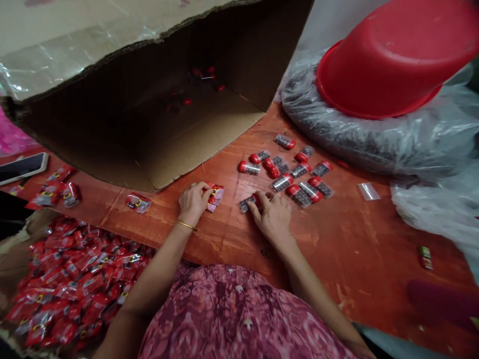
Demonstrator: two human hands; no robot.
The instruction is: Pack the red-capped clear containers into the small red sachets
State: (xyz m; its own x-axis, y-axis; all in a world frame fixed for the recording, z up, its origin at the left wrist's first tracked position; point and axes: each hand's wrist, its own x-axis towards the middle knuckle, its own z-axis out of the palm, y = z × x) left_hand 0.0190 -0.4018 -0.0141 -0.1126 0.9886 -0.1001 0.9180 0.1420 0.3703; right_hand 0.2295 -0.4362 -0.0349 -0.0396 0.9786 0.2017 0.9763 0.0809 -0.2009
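On the red-brown wooden table (352,249), my left hand (192,202) pinches a little bunch of flat, shiny red packets (216,196). My right hand (274,215) grips a small clear plastic tube with a round red cap and dark little balls inside (246,204), near more tubes like it (282,182). The tube looks light and stiff, maybe slippery and rolly, so the cap seems best to hold. The packets look thin and soft, so pinching an edge should work.
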